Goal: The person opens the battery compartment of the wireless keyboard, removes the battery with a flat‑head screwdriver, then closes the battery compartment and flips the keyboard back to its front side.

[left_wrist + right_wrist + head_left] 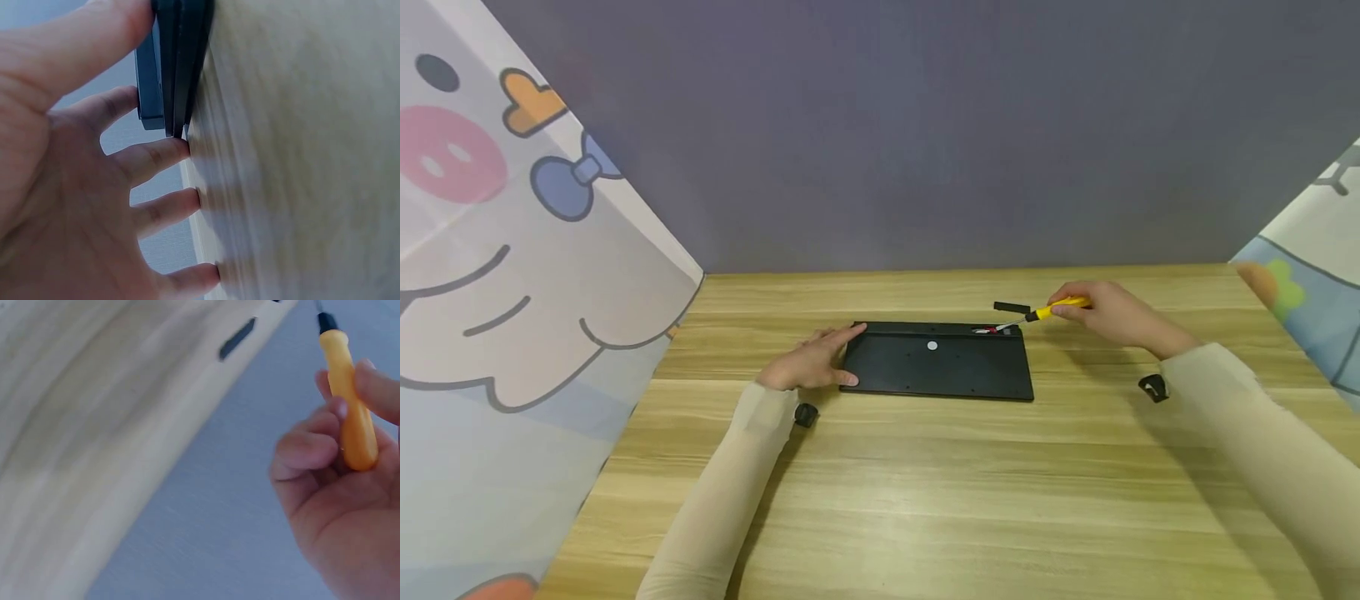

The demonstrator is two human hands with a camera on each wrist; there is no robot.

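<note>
A black keyboard [940,367] lies face down on the table, a round white sticker on its underside. My left hand [808,362] rests at its left end, fingers spread and mostly straight, thumb on the near corner and index finger at the far corner. In the left wrist view, the keyboard's edge [181,62] shows beside the fingers. My right hand [1105,312] grips a screwdriver [1060,308] by its yellow handle. Its metal tip reaches into the open battery compartment [1006,331] near the far right corner, where something red and silver shows.
A small black battery cover [1011,307] lies just behind the keyboard. Black wrist straps show at the left cuff [806,415] and the right cuff [1153,387]. The wooden table [910,500] ends at a grey wall [925,150], with cartoon-printed panels at both sides.
</note>
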